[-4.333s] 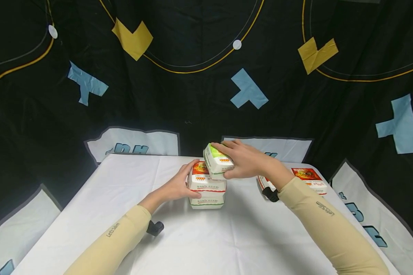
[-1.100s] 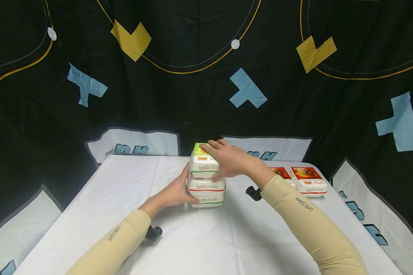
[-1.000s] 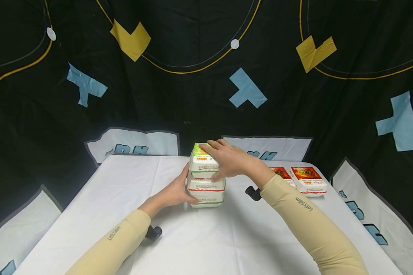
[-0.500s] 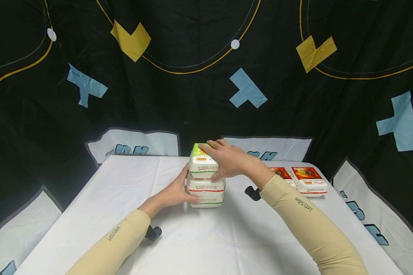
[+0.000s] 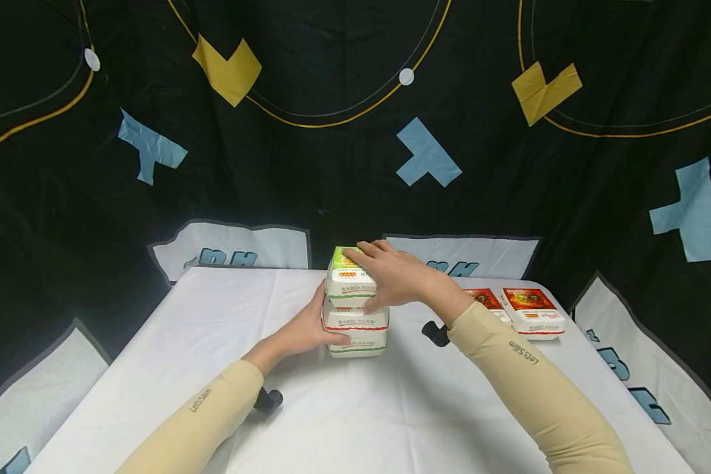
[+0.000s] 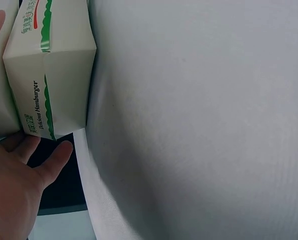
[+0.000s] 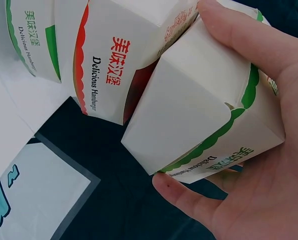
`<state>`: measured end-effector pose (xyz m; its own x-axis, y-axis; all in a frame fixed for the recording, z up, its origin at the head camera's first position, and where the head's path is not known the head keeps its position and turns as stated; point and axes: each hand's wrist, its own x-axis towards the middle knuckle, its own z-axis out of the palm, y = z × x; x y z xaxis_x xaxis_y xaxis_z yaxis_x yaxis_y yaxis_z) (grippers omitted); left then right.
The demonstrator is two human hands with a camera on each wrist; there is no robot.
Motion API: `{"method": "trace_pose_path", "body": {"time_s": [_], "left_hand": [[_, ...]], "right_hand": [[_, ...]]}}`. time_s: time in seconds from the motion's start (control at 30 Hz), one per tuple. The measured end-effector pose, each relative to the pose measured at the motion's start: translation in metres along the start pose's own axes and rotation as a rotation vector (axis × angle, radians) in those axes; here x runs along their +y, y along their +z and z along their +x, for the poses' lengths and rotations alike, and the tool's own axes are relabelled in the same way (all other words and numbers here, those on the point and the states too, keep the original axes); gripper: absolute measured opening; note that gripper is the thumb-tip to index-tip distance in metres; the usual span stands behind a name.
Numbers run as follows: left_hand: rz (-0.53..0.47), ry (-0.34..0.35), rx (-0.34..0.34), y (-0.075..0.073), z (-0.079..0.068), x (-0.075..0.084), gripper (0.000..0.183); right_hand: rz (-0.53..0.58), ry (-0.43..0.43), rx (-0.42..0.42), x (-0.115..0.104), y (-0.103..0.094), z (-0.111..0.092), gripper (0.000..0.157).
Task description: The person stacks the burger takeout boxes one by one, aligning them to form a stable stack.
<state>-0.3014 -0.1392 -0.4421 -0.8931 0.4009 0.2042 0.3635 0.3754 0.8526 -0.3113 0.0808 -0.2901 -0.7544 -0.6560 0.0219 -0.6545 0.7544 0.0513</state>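
Near the far edge of the table, burger boxes stand stacked. A white box with green trim [image 5: 358, 353] is at the bottom, with a red-trimmed burger box [image 5: 356, 320] on it. My left hand [image 5: 301, 329] grips these two from the left, thumb in front; in the left wrist view, fingers reach round the far side. My right hand [image 5: 399, 275] holds a green-topped burger box [image 5: 349, 287] at the top of the stack, fingers over its lid and thumb on its front. In the right wrist view that box [image 7: 189, 95] looks tilted against the red-trimmed one [image 7: 109, 55].
Two red-topped burger boxes lie to the right on the white tablecloth [image 5: 355, 421], one [image 5: 533, 319] at the edge, the other [image 5: 487, 301] partly behind my right forearm. Black camera mounts [image 5: 268, 399] show at both wrists. A dark curtain [image 5: 332, 184] hangs behind the table.
Since the earliest frame, my right hand has brought the green-topped box left, over the red-trimmed one. During the last second both hands have stayed nearly still; the left thumb has shifted slightly right.
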Motion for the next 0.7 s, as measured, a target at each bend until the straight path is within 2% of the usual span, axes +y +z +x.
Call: {"method": "trace_pose_path", "body": {"time_s": [0.5,0.7], "left_hand": [[0.015,0.027,-0.023,0.0015,0.0033,-0.0084,0.142],[-0.029,0.024,-0.046,0.0014,0.0030,-0.0076,0.135]], "right_hand": [[-0.003,-0.006,0.006,0.0007,0.0002,0.0000,0.109],[-0.018,-0.012,0.015,-0.0017,-0.0018,0.0003,0.108]]}}
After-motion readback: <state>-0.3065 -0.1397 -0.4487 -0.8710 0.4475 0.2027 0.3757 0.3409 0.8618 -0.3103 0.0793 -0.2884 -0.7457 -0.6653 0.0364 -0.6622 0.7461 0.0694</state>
